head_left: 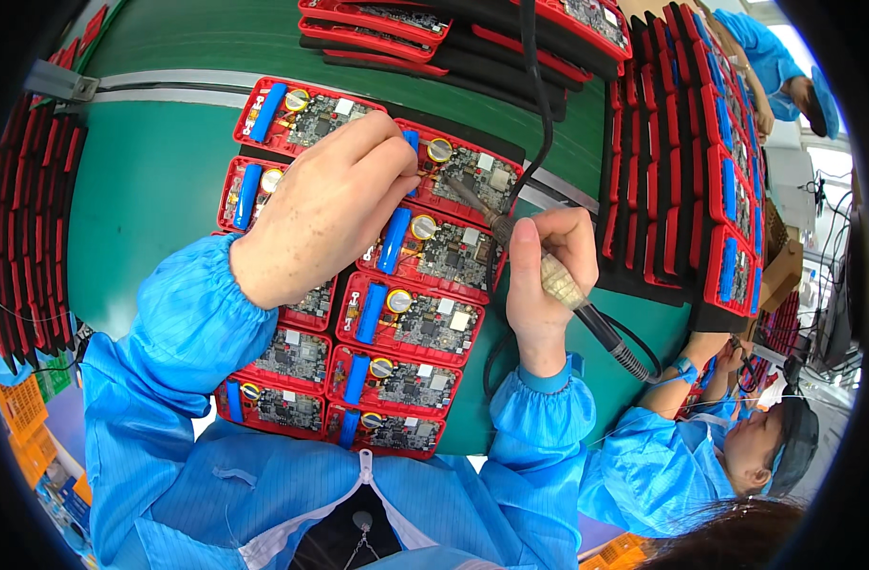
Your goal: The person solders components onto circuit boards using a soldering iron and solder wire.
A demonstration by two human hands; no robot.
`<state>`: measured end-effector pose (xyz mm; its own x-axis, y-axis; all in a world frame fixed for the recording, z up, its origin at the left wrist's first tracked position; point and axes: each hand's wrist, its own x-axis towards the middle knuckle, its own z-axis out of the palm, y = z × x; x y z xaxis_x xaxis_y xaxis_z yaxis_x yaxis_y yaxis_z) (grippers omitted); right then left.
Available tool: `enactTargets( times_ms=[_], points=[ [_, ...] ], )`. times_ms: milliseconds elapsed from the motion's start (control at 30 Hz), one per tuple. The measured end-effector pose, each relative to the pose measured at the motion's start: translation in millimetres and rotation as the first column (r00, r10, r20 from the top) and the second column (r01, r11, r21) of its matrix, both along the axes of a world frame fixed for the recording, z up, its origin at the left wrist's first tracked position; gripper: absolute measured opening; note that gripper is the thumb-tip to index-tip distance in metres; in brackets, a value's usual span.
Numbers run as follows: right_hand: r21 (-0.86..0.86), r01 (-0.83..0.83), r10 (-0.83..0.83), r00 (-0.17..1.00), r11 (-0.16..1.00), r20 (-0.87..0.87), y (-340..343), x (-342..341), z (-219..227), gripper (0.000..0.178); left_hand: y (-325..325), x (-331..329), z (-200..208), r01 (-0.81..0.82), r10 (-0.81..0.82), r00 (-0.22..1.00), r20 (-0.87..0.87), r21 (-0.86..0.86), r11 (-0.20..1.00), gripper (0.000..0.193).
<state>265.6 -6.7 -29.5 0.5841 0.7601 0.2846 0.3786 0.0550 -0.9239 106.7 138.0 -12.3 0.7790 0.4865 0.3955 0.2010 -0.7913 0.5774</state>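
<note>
My right hand [553, 275] grips a soldering iron [560, 282] by its pale handle, the tip angled up and left over an open red case. That case holds a circuit board [487, 173], a round coin cell [439, 150] and a blue cylindrical battery [412, 142], partly hidden by my fingers. Reaching over the neighbouring cases, my left hand [325, 199] pinches its fingertips together at the wires beside the battery. Whatever lies between those fingertips is too small to make out. Below, more red cases [417, 318] with the same parts sit in two columns.
Stacks of red cases on black trays stand at the left [31, 228], right [658, 171] and far side [377, 28]. A black cable [539, 85] hangs from above near the iron. Green work surface [131, 218] shows at left. A co-worker in blue [662, 456] sits at lower right; another person [762, 57] is beyond.
</note>
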Motion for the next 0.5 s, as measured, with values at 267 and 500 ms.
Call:
enactTargets(
  times_ms=[267,500],
  points=[
    [-0.007,-0.002,0.002,1.0,1.0,0.031,1.1,-0.1,1.5,0.018,1.7,3.3,-3.0,0.003,-0.003,1.0,-0.025,-0.008,1.0,0.012],
    [0.034,0.011,-0.011,1.0,0.999,-0.004,-2.5,-2.5,4.2,0.017,2.1,3.9,7.2,0.005,-0.005,1.0,0.004,0.009,1.0,0.013]
  ],
)
